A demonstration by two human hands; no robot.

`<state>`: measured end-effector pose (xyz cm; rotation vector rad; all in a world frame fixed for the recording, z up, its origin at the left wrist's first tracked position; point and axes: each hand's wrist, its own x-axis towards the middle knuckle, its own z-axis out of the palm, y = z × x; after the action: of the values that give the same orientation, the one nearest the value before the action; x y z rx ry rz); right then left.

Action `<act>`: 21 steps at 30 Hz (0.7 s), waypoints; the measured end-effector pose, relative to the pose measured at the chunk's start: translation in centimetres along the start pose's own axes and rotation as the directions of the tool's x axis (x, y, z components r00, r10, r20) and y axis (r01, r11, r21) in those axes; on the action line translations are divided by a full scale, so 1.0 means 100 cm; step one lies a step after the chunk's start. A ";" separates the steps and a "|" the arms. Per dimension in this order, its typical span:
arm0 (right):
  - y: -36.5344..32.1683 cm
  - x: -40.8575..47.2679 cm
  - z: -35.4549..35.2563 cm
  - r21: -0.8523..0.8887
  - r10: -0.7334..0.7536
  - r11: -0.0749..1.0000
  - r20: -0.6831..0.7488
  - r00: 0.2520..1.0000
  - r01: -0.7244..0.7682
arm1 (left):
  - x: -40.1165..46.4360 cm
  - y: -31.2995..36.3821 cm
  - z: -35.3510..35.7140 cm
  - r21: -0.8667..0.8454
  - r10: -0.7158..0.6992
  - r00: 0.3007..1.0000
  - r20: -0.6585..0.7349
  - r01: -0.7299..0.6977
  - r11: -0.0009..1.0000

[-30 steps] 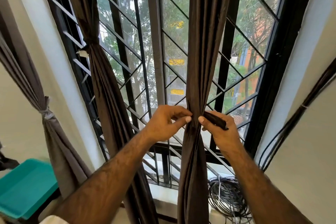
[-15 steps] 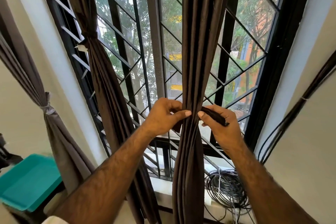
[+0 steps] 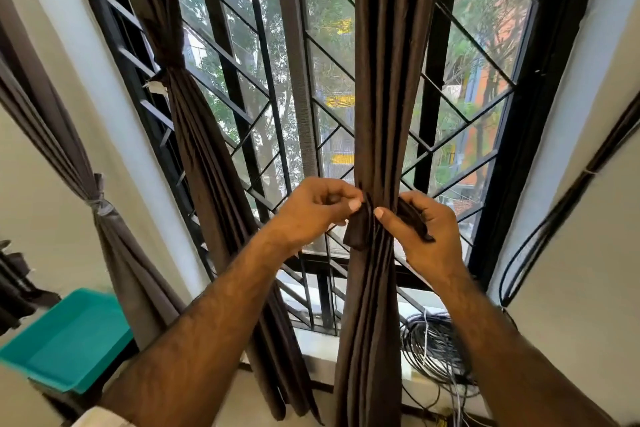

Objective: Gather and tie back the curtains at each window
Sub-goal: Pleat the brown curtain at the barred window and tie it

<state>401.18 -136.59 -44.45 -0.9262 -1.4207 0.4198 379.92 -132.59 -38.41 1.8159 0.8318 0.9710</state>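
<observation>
A dark brown curtain [image 3: 384, 80] hangs gathered in front of the barred window [image 3: 304, 87]. A matching tie-back strip [image 3: 360, 227] wraps around it at hand height. My left hand [image 3: 315, 210] pinches one end of the strip at the curtain's left side, and that end hangs down as a short flap. My right hand [image 3: 424, 229] grips the other end [image 3: 414, 218] at the right side. A second brown curtain [image 3: 194, 135] further left is tied at its waist. A grey curtain [image 3: 86, 191] at the far left is tied too.
A coil of black and white cables [image 3: 433, 347] lies on the window sill at the lower right. A teal plastic tray [image 3: 65, 340] sits at the lower left. Black cables [image 3: 554, 218] run along the right wall.
My hands have drawn the strip's ends forward around the curtain. A flap of the strip now hangs from my left fingers. The view has tilted slightly.
</observation>
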 end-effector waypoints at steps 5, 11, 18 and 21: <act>0.016 0.018 -0.001 -0.022 0.101 0.994 -0.162 0.982 -0.106 | -0.004 0.002 -0.005 -0.025 0.098 0.992 0.078 -0.097 0.995; 0.012 0.005 0.009 0.018 0.061 0.998 -0.036 0.997 -0.060 | 0.003 0.003 -0.002 0.259 0.206 0.976 0.066 -0.216 0.942; 0.017 0.001 0.006 0.170 0.033 0.985 0.035 0.999 -0.038 | 0.009 0.016 0.001 0.584 0.435 0.882 0.182 -0.453 0.674; 0.014 -0.005 0.008 0.282 0.061 0.958 -0.005 0.998 -0.057 | 0.006 0.016 0.005 0.661 0.542 0.780 0.314 -0.589 0.465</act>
<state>400.77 -135.88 -45.95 -0.7389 -1.2821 0.6424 380.82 -132.85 -36.95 2.9680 0.6010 1.0461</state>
